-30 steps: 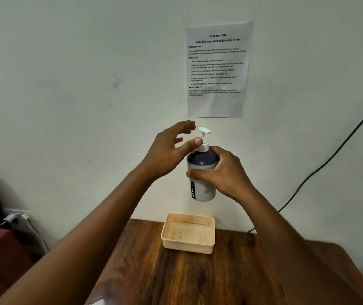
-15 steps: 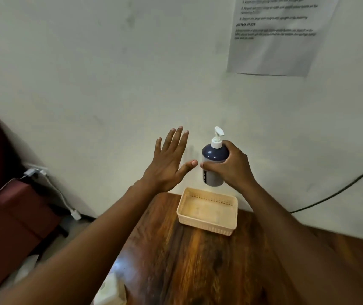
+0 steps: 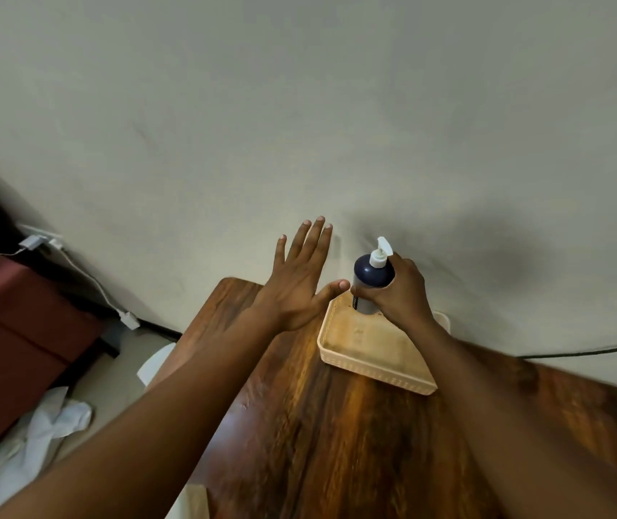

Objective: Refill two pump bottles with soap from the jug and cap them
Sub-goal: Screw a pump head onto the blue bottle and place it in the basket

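Since half a second ago, bottle point(image 3: 370, 286) drops from above the basket point(image 3: 374, 363) into its far corner. Right hand point(image 3: 402, 294) wraps the body below the pump point(image 3: 381, 252); left hand point(image 3: 299, 290) hovers spread flat, holding nothing. Bottle likely heavy when full, rigid, maybe slick; take it mid-body, not by pump.

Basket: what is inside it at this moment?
The pump bottle, gripped by the right hand, sits in the basket's far corner. The visible floor looks bare; the hand and forearm hide the rest.

We see a dark wooden table point(image 3: 337, 443) carrying a cream plastic basket point(image 3: 370, 363) at its twelve o'clock edge.
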### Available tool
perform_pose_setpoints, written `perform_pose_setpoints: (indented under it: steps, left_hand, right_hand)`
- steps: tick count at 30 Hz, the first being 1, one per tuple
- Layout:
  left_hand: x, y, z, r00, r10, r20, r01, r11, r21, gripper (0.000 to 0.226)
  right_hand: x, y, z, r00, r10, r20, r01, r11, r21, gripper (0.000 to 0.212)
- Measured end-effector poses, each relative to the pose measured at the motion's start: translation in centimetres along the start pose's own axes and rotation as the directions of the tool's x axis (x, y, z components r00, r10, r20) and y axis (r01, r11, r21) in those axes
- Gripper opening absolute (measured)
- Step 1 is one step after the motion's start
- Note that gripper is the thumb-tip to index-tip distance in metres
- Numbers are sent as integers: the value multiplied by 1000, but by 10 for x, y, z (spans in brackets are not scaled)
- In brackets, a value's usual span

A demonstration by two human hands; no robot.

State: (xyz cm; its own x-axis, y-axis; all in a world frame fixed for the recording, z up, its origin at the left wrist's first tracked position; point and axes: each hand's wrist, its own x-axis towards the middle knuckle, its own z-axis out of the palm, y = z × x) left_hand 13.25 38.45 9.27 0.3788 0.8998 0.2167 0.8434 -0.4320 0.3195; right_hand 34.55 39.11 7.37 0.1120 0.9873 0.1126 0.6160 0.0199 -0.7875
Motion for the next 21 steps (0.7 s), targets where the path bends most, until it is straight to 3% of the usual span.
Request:
perform_pose_setpoints:
  steps: [5,10,21]
  left_hand:
    - [-3,-24,34,997,-35,71,36,999,-2,96]
    - [-7,-39,62,994,-26,103,25,1000,4,97]
    - [-13,-57,93,991,-47,129,47,999,6,96]
  right_hand:
    - [12,33,49,998,58,-29,-58,998,4,91]
    - [9,48,85,998,27,-63,-28,1000,-3,90]
    - [-2,78,126,988,83,-130,-85,996,-7,87]
